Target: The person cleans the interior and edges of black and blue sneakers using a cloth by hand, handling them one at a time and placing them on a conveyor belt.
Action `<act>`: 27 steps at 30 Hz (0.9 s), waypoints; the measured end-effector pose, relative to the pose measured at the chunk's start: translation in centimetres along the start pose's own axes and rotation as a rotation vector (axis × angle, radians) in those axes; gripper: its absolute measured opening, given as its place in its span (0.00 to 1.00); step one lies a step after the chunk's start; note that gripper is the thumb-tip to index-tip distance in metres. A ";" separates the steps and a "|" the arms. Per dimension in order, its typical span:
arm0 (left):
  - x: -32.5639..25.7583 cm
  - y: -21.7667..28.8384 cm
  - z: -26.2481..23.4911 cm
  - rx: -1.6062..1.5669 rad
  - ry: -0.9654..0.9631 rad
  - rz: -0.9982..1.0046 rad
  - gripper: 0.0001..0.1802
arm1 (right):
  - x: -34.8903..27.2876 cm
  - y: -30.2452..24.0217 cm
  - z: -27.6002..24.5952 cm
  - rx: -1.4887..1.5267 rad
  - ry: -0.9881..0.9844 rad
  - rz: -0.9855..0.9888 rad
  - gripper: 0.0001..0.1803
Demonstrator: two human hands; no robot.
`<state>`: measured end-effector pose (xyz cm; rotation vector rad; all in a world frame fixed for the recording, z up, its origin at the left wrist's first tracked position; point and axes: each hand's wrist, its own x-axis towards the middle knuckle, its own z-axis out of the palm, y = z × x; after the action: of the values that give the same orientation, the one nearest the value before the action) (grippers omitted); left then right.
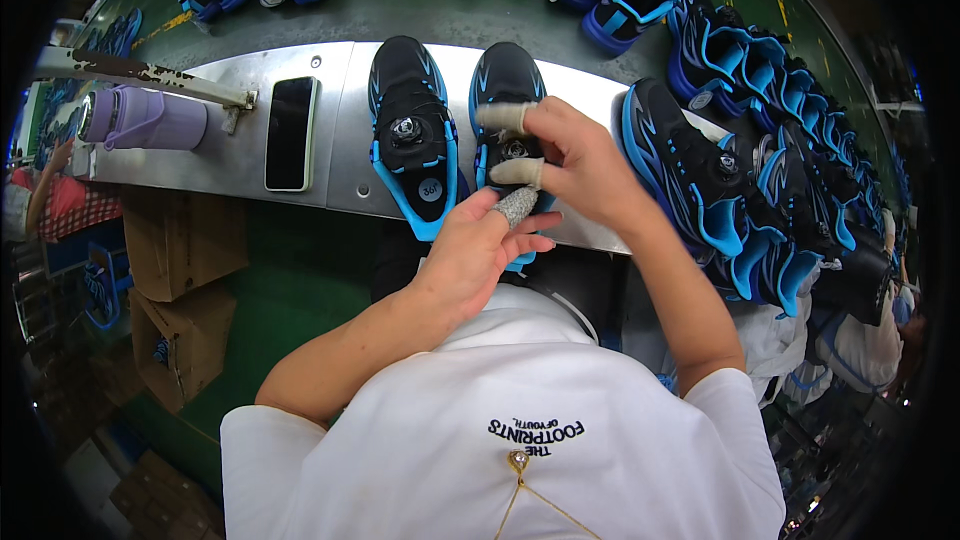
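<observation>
Two black-and-blue shoes with round dials lie side by side on a metal bench, toes pointing away. My right hand (590, 165) reaches over the right-hand shoe (507, 72), its wrapped thumb and finger bent to either side of the dial (515, 150). At the heel of that shoe, my left hand (468, 252) has its grey-wrapped thumb by the opening and its fingers around the back; the heel is partly hidden. Untouched to the left sits the other shoe (404, 75), its dial and a round pale sticker inside visible.
A phone (291, 135) and a lilac bottle (160, 118) lie on the metal bench (345, 175) at left, under a worn metal bar (150, 75). More shoes (680, 155) crowd the right side. Others stand on the green surface (390, 0) beyond. Cardboard boxes (185, 240) are stacked lower left.
</observation>
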<state>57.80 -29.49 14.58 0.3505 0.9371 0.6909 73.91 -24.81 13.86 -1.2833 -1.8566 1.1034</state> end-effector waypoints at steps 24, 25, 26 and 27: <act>0.0 -0.9 0.3 0.019 0.016 -0.009 0.18 | -1.0 0.7 0.5 -0.088 0.019 -0.017 0.26; 0.2 -0.9 0.2 0.013 0.027 -0.027 0.18 | -1.2 0.8 1.2 -0.090 0.022 -0.016 0.26; 0.3 -0.8 0.0 0.006 0.039 -0.043 0.18 | -1.4 1.3 2.1 -0.101 0.155 -0.059 0.23; 0.2 -0.6 0.0 0.008 0.035 -0.043 0.18 | -1.5 1.5 2.5 -0.113 0.288 -0.102 0.21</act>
<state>58.15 -29.79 14.09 0.3250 0.9784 0.6564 72.98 -26.61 11.31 -1.3173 -1.7637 0.7266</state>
